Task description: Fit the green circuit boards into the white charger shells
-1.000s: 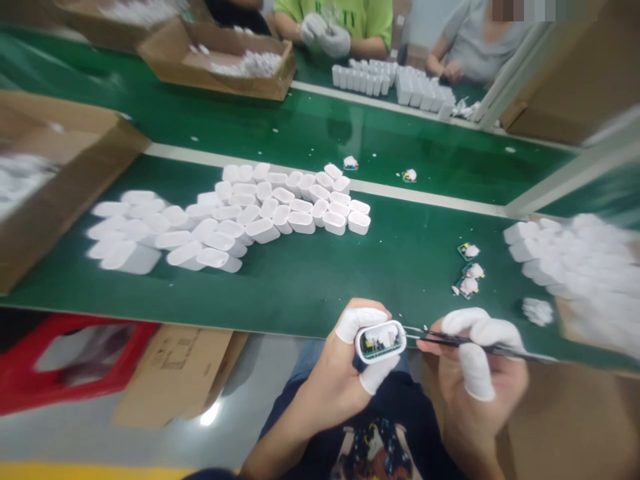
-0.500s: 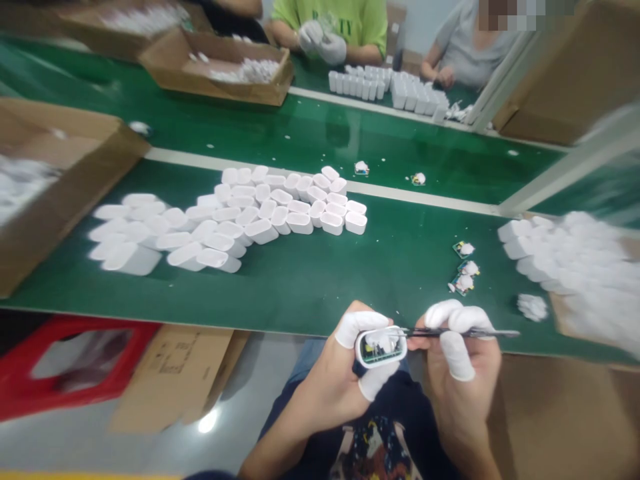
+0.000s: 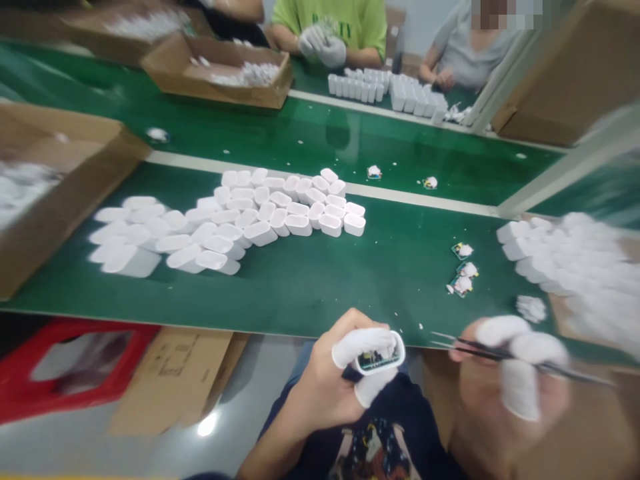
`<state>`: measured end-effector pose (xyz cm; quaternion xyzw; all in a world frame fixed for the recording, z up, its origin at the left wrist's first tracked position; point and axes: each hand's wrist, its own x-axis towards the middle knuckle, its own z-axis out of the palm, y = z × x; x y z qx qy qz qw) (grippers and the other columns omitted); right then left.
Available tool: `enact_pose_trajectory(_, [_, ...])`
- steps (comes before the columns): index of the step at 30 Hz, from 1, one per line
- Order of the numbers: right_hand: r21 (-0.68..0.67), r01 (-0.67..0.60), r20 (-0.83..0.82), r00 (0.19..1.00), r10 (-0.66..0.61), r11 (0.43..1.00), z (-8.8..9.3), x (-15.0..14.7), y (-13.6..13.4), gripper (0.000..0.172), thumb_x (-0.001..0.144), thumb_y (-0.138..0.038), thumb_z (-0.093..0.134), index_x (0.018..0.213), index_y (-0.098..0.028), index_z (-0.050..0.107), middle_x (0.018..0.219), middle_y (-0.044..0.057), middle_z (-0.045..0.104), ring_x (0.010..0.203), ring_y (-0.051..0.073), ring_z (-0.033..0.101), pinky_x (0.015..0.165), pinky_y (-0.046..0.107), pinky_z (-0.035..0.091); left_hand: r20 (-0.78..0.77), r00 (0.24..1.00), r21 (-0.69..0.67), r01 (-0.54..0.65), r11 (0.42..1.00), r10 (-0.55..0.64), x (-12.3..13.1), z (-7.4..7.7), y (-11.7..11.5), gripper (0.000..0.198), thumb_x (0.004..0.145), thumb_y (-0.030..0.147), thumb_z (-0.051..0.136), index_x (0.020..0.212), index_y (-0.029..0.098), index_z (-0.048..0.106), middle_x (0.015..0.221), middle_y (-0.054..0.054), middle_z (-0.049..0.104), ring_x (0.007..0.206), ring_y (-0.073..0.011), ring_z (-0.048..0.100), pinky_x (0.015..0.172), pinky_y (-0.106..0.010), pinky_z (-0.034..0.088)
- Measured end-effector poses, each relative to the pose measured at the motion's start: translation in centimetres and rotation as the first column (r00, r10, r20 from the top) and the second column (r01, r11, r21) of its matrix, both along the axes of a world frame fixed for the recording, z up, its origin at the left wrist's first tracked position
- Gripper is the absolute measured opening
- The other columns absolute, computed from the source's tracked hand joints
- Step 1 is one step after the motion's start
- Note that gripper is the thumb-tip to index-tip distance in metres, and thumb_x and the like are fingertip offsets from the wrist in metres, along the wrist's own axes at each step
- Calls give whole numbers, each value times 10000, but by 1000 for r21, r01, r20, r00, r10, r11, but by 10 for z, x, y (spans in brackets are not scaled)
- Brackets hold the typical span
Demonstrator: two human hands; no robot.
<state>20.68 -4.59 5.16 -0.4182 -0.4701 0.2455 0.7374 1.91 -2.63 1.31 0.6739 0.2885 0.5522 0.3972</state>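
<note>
My left hand [image 3: 330, 380], with white finger cots, grips a white plastic oval case [image 3: 395, 353] by its sides, with its open end toward me. A small green circuit board [image 3: 375, 362] shows inside the case, partly hidden by a cotted finger. My right hand [image 3: 505, 390], blurred and also in finger cots, pinches black tweezers [image 3: 493, 352]. Their tips point left and stand apart from the case. Several small boards with white parts [image 3: 463, 270] lie on the green belt beyond the tweezers.
Rows of white cases [image 3: 260, 220] cover the green belt [image 3: 400, 300], with a blurred heap [image 3: 575, 260] at right. Cardboard boxes [image 3: 60, 167] stand at left and far side. Co-workers [image 3: 325, 33] sit beyond. A red crate [image 3: 75, 367] lies below the belt edge.
My right hand and the tweezers have moved right, away from the case. The case has shifted slightly and sits deeper in my left hand's fingers.
</note>
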Motion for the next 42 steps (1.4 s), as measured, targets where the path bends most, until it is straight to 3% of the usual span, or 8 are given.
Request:
enact_pose_trajectory(4, [173,147,380,902,-203,974,9,35,40,243,1028,-341,589,833,-230,685,821,53,670,809,260,663,739,423,559,-78,993,51,-79,996,83,-4,2,9,314,901,79,725,1171,231,671,1020,-50,731,856,-156,768,734,-211,599])
enact_pose_trajectory(9, [-287,377,943,273,191,880,7,87,173,275,1042,-245,508,1211,-170,712,1125,146,752,1068,305,708,960,432,545,-151,968,102,-185,977,199,-5,2,20,291,897,51,704,1135,215,664,1013,-49,744,779,-119,757,639,-153,579])
enact_pose_trajectory(14, [-422,629,902,221,371,653,-14,130,312,341,997,-309,714,1283,-128,671,1251,137,721,1123,286,707,1001,488,571,-180,944,102,-261,960,276,-2,-10,28,282,913,78,690,1155,220,662,1006,-47,765,783,-119,782,696,-147,614])
enact_pose_trajectory(20, [-436,754,872,219,437,492,-37,150,373,325,1021,-368,707,1271,-163,672,1279,97,702,1096,246,715,942,464,620,-133,954,-48,-277,960,269,1,-21,45,395,862,116,791,1206,250,653,1013,-46,808,883,-182,838,749,-168,635])
enact_pose_trajectory(24, [-425,701,879,168,447,573,-34,136,360,304,1021,-329,670,1194,-81,701,1185,171,743,1076,305,732,932,442,586,-45,969,-201,-247,948,243,1,-10,56,300,806,124,854,1040,241,708,1005,-48,800,968,-225,839,766,-183,637])
enact_pose_trajectory(29, [-571,352,809,89,581,741,-34,94,269,293,886,-337,765,1104,-142,779,1049,111,795,960,307,765,842,329,579,108,977,-280,-149,948,185,4,-5,61,368,763,146,909,1079,252,753,1059,-70,818,926,-220,828,759,-212,644])
enact_pose_trajectory(35, [-634,161,767,10,642,756,-55,58,173,386,867,-310,755,1223,-161,759,1354,191,685,958,323,777,846,427,637,210,969,-310,-63,949,133,6,-3,56,379,762,131,905,1093,252,767,1050,-58,817,917,-206,813,791,-228,639])
enact_pose_trajectory(42, [-317,-23,725,639,257,948,16,53,94,268,1050,-266,539,1140,-365,771,1273,67,698,1087,299,723,914,491,623,140,981,-272,-95,958,137,6,1,46,380,795,140,897,1134,248,765,1090,-85,820,950,-232,820,794,-259,655])
